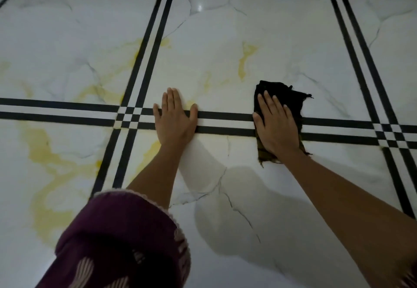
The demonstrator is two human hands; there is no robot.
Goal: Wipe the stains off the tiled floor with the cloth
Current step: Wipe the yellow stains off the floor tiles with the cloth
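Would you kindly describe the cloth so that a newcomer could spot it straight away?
On the white marbled tiled floor, follow the horizontal double black stripe to the right hand. The cloth lies flat beneath that hand: dark and frayed, unlike the straight stripes, while the left hand rests on bare floor.

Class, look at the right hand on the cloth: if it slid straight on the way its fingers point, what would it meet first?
Likely the yellow stain just beyond the cloth; only bare tiled floor shows between them.
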